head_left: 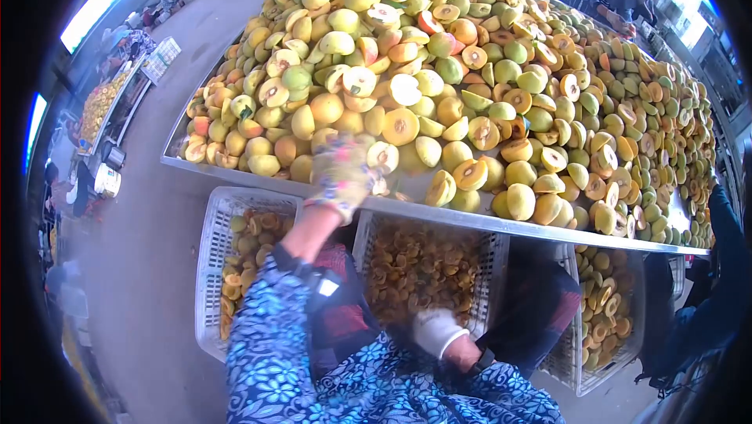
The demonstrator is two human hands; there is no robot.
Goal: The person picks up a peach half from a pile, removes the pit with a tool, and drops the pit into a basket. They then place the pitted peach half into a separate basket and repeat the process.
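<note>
No text, number, brand or sign can be read; the small white patch (327, 288) beside the left sleeve's (266, 322) dark cuff (291, 262) shows no legible lettering.

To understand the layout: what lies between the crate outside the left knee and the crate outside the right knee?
In the head view: a middle crate with brownish pieces, and the person's legs, one on each side.
</note>
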